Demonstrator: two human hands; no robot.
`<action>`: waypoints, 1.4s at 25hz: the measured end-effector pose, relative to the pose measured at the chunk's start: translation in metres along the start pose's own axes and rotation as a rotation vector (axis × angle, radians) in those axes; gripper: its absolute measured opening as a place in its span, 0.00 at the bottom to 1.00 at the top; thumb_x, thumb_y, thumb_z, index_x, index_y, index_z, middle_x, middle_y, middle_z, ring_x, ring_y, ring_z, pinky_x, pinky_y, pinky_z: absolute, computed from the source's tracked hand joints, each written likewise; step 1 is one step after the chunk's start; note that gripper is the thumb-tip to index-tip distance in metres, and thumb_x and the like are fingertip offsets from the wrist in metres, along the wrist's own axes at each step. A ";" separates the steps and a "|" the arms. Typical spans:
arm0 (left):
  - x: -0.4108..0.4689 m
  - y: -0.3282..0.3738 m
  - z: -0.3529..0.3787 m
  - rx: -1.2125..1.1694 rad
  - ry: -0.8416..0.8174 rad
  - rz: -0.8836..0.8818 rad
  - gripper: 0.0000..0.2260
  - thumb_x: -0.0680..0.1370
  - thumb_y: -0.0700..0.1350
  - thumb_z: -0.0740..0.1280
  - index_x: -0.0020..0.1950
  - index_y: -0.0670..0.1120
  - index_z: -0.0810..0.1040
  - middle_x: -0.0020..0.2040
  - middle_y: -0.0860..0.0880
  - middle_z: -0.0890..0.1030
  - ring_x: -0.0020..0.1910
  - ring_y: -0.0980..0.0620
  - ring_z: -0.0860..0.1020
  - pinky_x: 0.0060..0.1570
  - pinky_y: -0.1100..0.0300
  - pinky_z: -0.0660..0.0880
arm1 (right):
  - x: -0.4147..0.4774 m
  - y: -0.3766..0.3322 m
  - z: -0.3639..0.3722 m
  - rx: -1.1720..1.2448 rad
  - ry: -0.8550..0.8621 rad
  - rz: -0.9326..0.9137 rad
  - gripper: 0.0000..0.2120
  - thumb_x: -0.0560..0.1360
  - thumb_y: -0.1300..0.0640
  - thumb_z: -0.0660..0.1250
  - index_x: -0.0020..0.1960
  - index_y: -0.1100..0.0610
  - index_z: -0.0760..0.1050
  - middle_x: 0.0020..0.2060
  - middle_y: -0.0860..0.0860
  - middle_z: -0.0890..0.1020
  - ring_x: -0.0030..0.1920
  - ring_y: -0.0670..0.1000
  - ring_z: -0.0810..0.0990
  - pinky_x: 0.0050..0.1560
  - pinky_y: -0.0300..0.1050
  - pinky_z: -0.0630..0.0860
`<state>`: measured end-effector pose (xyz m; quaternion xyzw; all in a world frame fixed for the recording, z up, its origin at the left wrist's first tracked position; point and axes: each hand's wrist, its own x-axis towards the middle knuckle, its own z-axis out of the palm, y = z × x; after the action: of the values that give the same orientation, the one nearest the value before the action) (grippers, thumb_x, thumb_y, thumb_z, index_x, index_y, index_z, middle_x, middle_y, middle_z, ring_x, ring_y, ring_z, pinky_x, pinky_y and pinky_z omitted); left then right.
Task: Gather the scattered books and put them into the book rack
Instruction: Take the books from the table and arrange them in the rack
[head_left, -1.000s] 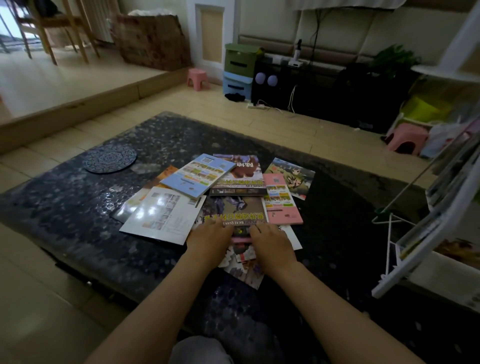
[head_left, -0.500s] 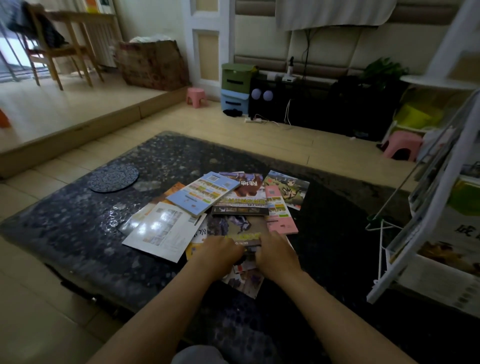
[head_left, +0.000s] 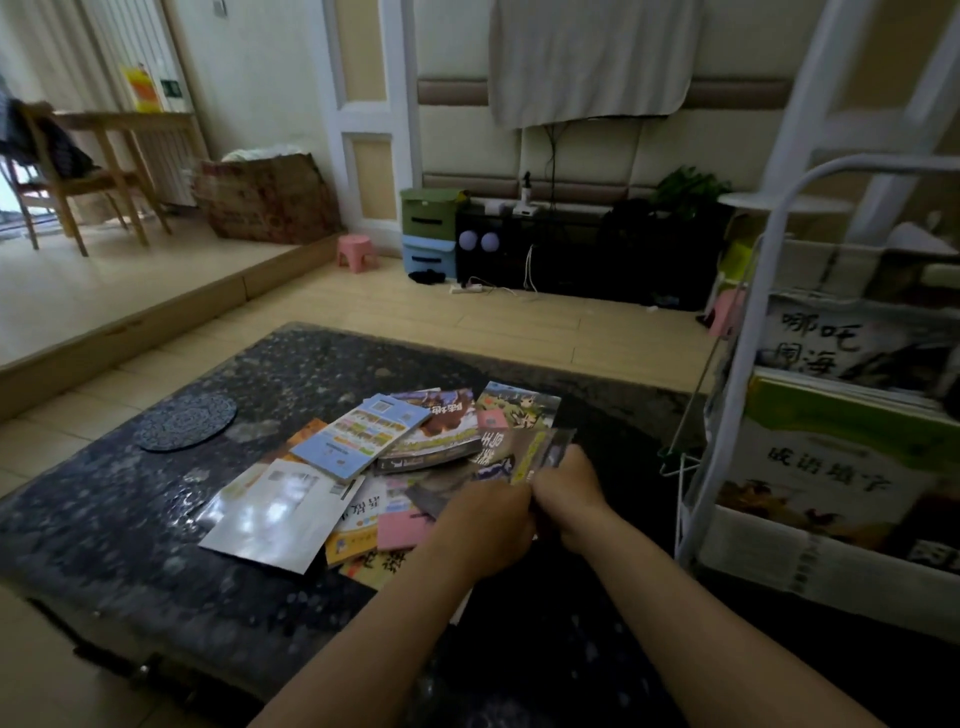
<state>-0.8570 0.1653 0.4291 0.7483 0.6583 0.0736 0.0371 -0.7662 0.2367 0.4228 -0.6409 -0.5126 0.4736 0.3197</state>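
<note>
Left hand (head_left: 483, 525) and right hand (head_left: 566, 493) both gripped a thin dark glossy book (head_left: 543, 449), tilted clear of the scattered pile (head_left: 358, 441), presumably headed for the white metal rack (head_left: 769, 556).

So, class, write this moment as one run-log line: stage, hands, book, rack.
stage: pickup | left hand: holds dark book | right hand: holds it too | pile: on table | book rack: partly filled

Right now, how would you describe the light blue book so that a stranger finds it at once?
Find the dark speckled table, then the pile of books on it. The light blue book lies on top, overlapping the white glossy book on its left and the thick brown book on its right; it alone has a pale blue cover with rows of small pictures.
</note>
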 end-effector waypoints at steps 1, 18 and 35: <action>0.003 0.007 -0.010 -0.036 0.055 -0.009 0.11 0.80 0.48 0.60 0.58 0.43 0.74 0.54 0.41 0.80 0.53 0.39 0.78 0.45 0.51 0.71 | 0.001 -0.009 -0.016 -0.040 0.012 -0.052 0.06 0.78 0.58 0.64 0.54 0.56 0.73 0.50 0.56 0.79 0.50 0.58 0.79 0.51 0.51 0.79; 0.089 0.207 -0.153 -0.251 0.434 0.362 0.15 0.72 0.45 0.75 0.55 0.48 0.74 0.49 0.49 0.75 0.48 0.49 0.75 0.46 0.58 0.71 | -0.068 -0.098 -0.348 -0.867 0.052 -0.712 0.06 0.81 0.51 0.62 0.57 0.48 0.75 0.51 0.51 0.78 0.51 0.54 0.77 0.49 0.52 0.76; 0.138 0.341 -0.125 -0.102 0.354 0.409 0.19 0.75 0.45 0.71 0.60 0.45 0.68 0.58 0.45 0.74 0.55 0.45 0.75 0.49 0.53 0.74 | -0.049 -0.035 -0.476 -1.386 0.537 -0.707 0.15 0.78 0.58 0.65 0.63 0.53 0.70 0.57 0.55 0.77 0.58 0.58 0.76 0.44 0.54 0.75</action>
<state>-0.5263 0.2524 0.6125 0.8384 0.4850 0.2421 -0.0567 -0.3353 0.2356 0.6330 -0.5852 -0.7663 -0.2482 0.0934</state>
